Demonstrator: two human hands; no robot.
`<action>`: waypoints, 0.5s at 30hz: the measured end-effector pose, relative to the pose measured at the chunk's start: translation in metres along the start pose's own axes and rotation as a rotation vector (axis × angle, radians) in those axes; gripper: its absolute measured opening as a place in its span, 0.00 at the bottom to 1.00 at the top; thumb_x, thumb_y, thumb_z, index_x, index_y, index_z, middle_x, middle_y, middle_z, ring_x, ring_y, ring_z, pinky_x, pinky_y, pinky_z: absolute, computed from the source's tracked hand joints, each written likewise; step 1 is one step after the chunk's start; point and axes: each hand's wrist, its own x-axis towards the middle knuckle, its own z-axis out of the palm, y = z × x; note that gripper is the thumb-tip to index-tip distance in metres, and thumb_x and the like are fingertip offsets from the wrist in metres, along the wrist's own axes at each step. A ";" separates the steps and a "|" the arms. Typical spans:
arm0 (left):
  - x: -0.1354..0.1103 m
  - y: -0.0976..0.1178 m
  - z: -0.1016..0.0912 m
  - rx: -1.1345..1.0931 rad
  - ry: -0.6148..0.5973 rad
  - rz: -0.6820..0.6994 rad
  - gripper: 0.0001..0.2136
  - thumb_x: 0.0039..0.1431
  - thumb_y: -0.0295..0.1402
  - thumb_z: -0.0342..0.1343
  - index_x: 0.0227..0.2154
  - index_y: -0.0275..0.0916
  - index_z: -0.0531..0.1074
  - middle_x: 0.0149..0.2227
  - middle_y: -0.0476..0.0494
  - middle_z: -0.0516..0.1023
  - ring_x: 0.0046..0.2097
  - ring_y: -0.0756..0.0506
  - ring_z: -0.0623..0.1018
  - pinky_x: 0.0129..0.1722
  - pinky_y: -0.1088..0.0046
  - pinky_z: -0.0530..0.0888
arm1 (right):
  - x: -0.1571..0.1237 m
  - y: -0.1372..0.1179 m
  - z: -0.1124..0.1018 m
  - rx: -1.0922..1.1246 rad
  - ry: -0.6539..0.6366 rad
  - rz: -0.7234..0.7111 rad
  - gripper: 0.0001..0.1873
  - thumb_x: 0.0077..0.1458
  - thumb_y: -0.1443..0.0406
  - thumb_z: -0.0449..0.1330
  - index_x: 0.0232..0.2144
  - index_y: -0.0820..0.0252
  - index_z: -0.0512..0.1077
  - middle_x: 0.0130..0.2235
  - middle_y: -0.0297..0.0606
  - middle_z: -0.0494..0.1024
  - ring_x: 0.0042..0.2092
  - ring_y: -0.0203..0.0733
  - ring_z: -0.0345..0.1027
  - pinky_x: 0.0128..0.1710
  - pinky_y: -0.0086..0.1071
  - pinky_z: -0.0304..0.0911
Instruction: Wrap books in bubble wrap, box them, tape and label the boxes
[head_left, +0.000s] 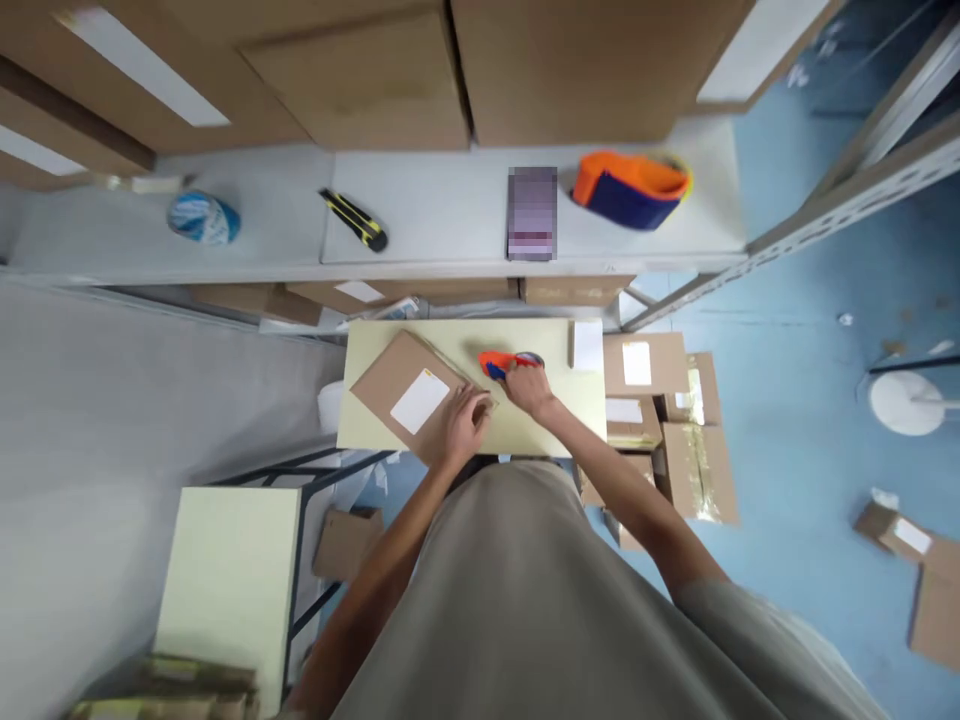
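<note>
A flat cardboard box [384, 375] with a white label lies at an angle on the pale-topped table [559, 430]. Bent over the box's right end, my left hand [466, 425] has its fingers closed at the edge. My right hand [529, 388] is wrapped round an orange and blue tape dispenser [495, 363], just right of the box and above the tabletop. Part of the dispenser is hidden behind my fingers.
The shelf [442, 215] ahead carries a box cutter [352, 218], another tape dispenser [634, 188], a blue-and-white roll [203, 218] and a pixelated purple item [532, 213]. Small white boxes [587, 345] sit at the table's right end. Stacked cartons [645, 365] stand right, a side table [225, 570] left.
</note>
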 end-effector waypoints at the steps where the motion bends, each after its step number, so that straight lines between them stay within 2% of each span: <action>1: 0.004 0.007 -0.005 -0.074 0.084 -0.032 0.18 0.64 0.29 0.57 0.54 0.50 0.80 0.57 0.39 0.84 0.63 0.35 0.81 0.63 0.46 0.81 | -0.004 -0.002 -0.011 -0.011 0.035 -0.018 0.21 0.71 0.55 0.65 0.61 0.57 0.74 0.61 0.45 0.76 0.55 0.49 0.76 0.56 0.50 0.77; 4: 0.021 0.032 -0.024 -0.285 0.331 -0.029 0.10 0.68 0.35 0.59 0.48 0.52 0.82 0.50 0.41 0.87 0.54 0.37 0.86 0.56 0.51 0.85 | -0.016 -0.007 -0.038 -0.033 0.112 -0.046 0.25 0.72 0.52 0.61 0.63 0.58 0.72 0.58 0.54 0.79 0.54 0.59 0.78 0.48 0.52 0.79; 7: 0.048 0.061 -0.055 -0.406 0.475 -0.005 0.06 0.68 0.39 0.62 0.41 0.48 0.82 0.48 0.41 0.88 0.52 0.38 0.87 0.58 0.52 0.84 | -0.022 -0.015 -0.064 0.030 0.196 -0.009 0.36 0.74 0.49 0.50 0.69 0.71 0.62 0.55 0.67 0.80 0.50 0.67 0.80 0.42 0.51 0.78; 10: 0.081 0.083 -0.090 -0.474 0.559 0.005 0.07 0.68 0.41 0.64 0.40 0.46 0.82 0.50 0.41 0.87 0.56 0.38 0.86 0.62 0.54 0.81 | -0.014 -0.026 -0.098 0.142 0.376 0.049 0.36 0.74 0.53 0.46 0.70 0.79 0.55 0.55 0.71 0.79 0.50 0.66 0.80 0.48 0.49 0.75; 13: 0.113 0.091 -0.119 -0.589 0.641 0.031 0.09 0.68 0.42 0.63 0.43 0.43 0.82 0.52 0.40 0.87 0.57 0.39 0.85 0.63 0.56 0.81 | 0.014 -0.032 -0.137 0.100 0.568 0.031 0.30 0.74 0.58 0.43 0.68 0.77 0.58 0.56 0.69 0.78 0.54 0.67 0.78 0.56 0.53 0.71; 15: 0.128 0.092 -0.130 -0.649 0.670 0.045 0.11 0.68 0.44 0.63 0.44 0.43 0.81 0.52 0.40 0.87 0.57 0.39 0.85 0.63 0.56 0.81 | 0.042 -0.032 -0.161 0.034 0.658 0.016 0.28 0.74 0.63 0.42 0.68 0.76 0.58 0.56 0.67 0.78 0.54 0.66 0.78 0.60 0.57 0.68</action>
